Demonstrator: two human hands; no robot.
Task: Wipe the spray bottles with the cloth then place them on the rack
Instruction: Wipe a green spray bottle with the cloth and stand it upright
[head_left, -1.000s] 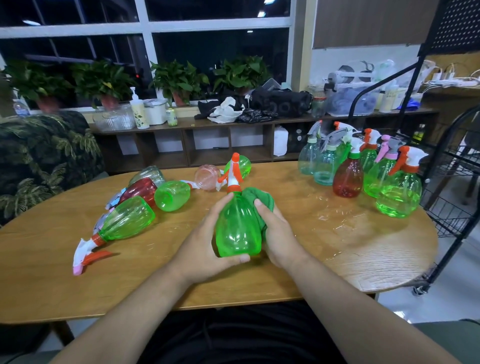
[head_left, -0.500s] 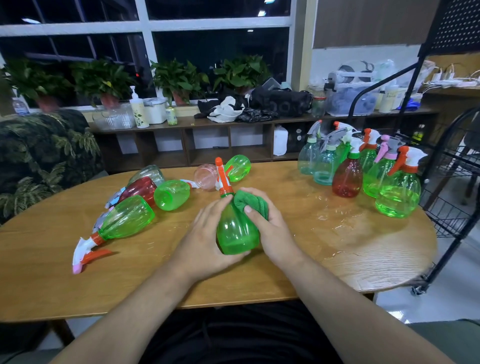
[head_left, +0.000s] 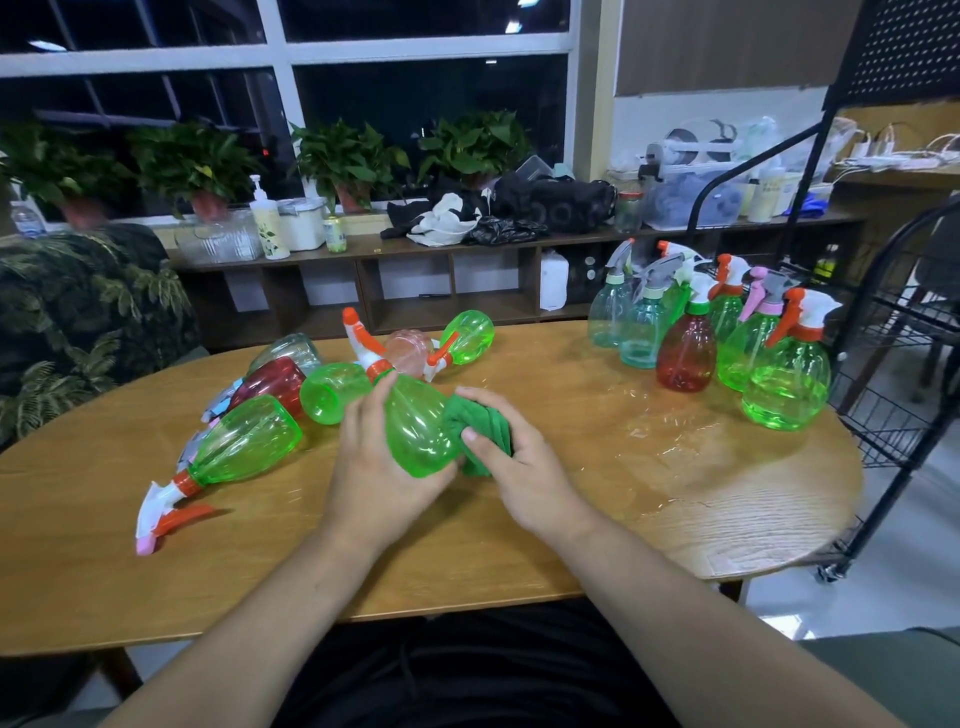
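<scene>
Rack (head_left: 901, 467) cut off rightward; cloth (head_left: 491, 434) seemingly half hidden.

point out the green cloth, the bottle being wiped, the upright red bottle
green cloth (head_left: 489, 427), head view, folded middle
held green bottle (head_left: 415, 426), head view, its body
red upright bottle (head_left: 685, 353), head view, its body

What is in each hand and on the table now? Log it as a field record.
left hand: grips green spray bottle, tilted, nozzle up-left
right hand: holds green cloth against that bottle's side
lying bottles: on their sides, left part of table
upright bottles: cluster at right part of table
rack: black wire, beside table's right edge
</scene>
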